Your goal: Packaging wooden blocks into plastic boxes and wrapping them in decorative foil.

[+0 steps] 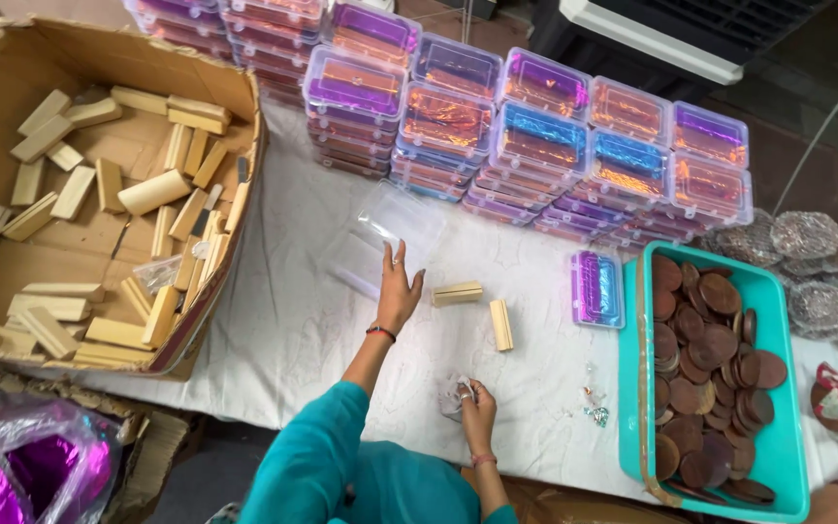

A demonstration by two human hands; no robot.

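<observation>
Left hand [398,291], fingers spread, reaches the clear plastic box [402,228] lying on the table [293,330] below the stacks; right hand [475,406] pinches a small crinkly wrapper [455,396]; best grip the box by its rim, not the flimsy lid.

Teal tray [789,456] lower right, brown discs [715,359] inside. Pale tan wooden blocks [99,213] in brown cardboard box [244,92] upper left. Stacked clear cases [535,136] top centre, iridescent purple, orange, blue. White tablecloth [293,330]. Teal sleeve [303,466] bottom centre.

white-clothed table [303,330] | wooden blocks [477,306] | stacked plastic boxes [535,146] | teal tray [788,456]
</observation>
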